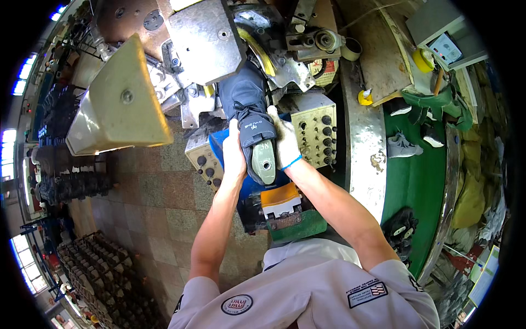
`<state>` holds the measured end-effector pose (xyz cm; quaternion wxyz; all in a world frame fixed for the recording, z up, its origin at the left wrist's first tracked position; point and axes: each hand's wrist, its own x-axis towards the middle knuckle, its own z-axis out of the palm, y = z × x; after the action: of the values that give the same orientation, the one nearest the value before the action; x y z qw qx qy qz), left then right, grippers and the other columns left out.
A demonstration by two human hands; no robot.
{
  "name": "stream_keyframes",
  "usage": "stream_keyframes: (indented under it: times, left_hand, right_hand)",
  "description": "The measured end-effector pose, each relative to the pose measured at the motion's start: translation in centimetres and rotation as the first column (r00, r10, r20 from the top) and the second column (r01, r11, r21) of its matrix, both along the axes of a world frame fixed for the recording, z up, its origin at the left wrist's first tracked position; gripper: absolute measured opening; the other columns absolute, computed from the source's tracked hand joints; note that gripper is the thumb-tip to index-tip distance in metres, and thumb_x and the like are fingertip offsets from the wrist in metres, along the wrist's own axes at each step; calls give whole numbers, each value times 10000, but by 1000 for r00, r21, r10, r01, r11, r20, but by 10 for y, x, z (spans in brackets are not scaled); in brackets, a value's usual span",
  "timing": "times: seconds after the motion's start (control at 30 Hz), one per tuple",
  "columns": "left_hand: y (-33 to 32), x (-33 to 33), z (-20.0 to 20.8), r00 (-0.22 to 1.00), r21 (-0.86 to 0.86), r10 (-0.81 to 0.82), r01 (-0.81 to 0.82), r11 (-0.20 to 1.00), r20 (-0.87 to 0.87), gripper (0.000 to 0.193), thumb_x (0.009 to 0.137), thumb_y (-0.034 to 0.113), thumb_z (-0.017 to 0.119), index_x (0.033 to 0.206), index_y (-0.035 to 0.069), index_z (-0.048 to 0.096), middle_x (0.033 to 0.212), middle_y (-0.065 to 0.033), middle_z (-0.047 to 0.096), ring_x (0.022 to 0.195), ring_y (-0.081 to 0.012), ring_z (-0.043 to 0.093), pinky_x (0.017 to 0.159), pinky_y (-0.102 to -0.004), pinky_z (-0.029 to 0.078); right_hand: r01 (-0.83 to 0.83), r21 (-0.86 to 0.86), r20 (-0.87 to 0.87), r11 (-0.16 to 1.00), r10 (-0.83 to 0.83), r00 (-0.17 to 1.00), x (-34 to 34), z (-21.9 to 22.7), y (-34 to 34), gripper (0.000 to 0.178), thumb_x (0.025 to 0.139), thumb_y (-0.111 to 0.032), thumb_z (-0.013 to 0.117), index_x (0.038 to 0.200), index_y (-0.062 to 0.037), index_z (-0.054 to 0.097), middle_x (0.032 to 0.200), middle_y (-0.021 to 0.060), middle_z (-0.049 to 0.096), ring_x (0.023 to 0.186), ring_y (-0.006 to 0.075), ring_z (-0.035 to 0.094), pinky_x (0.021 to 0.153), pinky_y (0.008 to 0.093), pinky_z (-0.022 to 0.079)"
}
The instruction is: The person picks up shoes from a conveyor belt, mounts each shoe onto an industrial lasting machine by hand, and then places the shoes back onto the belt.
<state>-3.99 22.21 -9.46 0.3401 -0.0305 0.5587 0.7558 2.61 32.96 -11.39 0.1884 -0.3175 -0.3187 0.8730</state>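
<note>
A dark laced shoe upper (245,98), stretched over a pale green shoe last (264,163), points toe-first into a metal machine (208,41). My left hand (234,151), bare, is closed along the left side of the heel end. On the other side my right hand (286,140), in a white glove with a blue cuff, grips the same shoe, thumb up beside the tongue. The toe is partly hidden under the machine's metal plates. Below the last sits an orange pad (279,196) on a metal bracket.
Left of the shoe juts a large cream metal cover (123,104). Control boxes with black knobs (315,134) flank the work. At right runs a green conveyor (416,186) carrying a grey shoe (404,146). Racks of shoes or lasts (104,274) stand at the left.
</note>
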Motion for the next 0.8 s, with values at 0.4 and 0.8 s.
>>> stream_keyframes:
  times: [0.4, 0.8]
  left_hand:
    - [12, 16, -63, 988, 171, 131, -115, 979, -84, 355, 1090, 284, 387, 1244, 14, 560, 991, -16, 686, 839, -99, 603, 802, -262, 500]
    - [-6, 13, -11, 979, -220, -61, 17, 975, -193, 505, 1083, 436, 346, 1195, 28, 621, 1079, -69, 671, 975, -140, 613, 900, -294, 478]
  right_hand:
    - [-128, 475, 194, 870, 39, 980, 1, 10, 21, 540, 1015, -436, 548, 778, 39, 645, 649, 21, 546, 650, 82, 453, 579, 312, 408]
    - [-330, 623, 437, 709, 35, 899, 33, 42, 34, 621, 987, -546, 539, 756, 11, 687, 650, -8, 538, 624, 95, 447, 539, 307, 365]
